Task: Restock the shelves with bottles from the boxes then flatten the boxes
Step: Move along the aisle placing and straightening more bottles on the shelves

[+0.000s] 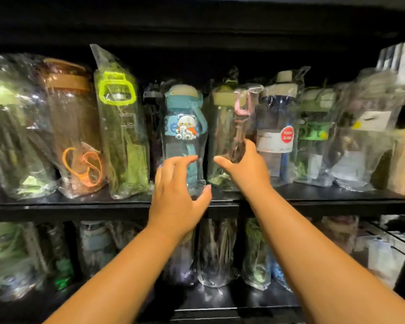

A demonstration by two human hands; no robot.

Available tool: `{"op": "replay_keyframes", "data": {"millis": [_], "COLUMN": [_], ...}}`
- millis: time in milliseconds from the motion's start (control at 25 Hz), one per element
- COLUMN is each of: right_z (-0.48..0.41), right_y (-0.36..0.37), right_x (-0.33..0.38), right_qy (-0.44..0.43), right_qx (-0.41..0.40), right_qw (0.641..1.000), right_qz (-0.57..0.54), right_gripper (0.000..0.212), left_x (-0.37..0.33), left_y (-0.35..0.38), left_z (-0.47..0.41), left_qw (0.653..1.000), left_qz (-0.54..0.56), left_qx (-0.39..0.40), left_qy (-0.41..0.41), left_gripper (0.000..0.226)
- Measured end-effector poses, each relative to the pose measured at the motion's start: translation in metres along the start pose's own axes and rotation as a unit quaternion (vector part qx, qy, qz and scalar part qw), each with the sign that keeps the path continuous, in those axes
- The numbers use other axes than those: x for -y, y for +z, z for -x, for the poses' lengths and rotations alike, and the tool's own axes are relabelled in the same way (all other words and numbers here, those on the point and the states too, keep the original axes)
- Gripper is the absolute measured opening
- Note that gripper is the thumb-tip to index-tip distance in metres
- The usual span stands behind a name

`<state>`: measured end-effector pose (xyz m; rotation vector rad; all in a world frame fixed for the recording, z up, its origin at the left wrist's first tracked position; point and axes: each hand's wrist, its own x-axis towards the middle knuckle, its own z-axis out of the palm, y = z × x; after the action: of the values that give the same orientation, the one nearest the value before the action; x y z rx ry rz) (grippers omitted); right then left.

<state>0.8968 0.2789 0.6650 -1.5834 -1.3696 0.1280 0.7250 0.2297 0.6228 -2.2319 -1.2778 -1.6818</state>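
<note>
The bear-print bottle point(184, 127) is framed on the shelf point(80, 203) between the left hand's point(178, 195) curved fingers and thumb; contact cannot be told. The pink-strapped bottle point(241, 113) is pinched by the right hand point(246, 169), probably to keep a gap.

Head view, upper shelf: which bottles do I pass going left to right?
green-lidded jug, brown-lidded jug, lime-handled bottle, blue bear bottle, pink-handled bottle, dark blue bottle with red round label, green-labelled bottle
</note>
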Motion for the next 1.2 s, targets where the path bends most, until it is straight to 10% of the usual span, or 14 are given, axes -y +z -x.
{"op": "replay_keyframes", "data": {"millis": [560, 760, 960, 1200], "right_z": [0.005, 0.004, -0.013, -0.019], "right_y": [-0.029, -0.054, -0.064, -0.058], "right_x": [-0.026, -0.046, -0.060, -0.064], "right_qy": [-0.051, -0.043, 0.050, 0.049], "right_qx": [0.105, -0.078, -0.078, -0.090], "right_qw": [0.986, 0.984, 0.995, 0.995], "right_qz": [-0.124, -0.152, -0.030, 0.013], "right_gripper": [0.086, 0.046, 0.101, 0.101], "left_x": [-0.041, -0.048, -0.054, -0.057], "left_y": [0.062, 0.073, 0.085, 0.090], "left_z": [-0.013, -0.021, -0.032, -0.040], "left_qw": [0.992, 0.989, 0.983, 0.983], "left_qz": [-0.070, -0.050, -0.051, -0.052], "left_qx": [-0.031, -0.046, -0.044, 0.001], "left_qy": [-0.104, -0.130, -0.168, -0.176], "left_gripper": [0.062, 0.083, 0.096, 0.105]}}
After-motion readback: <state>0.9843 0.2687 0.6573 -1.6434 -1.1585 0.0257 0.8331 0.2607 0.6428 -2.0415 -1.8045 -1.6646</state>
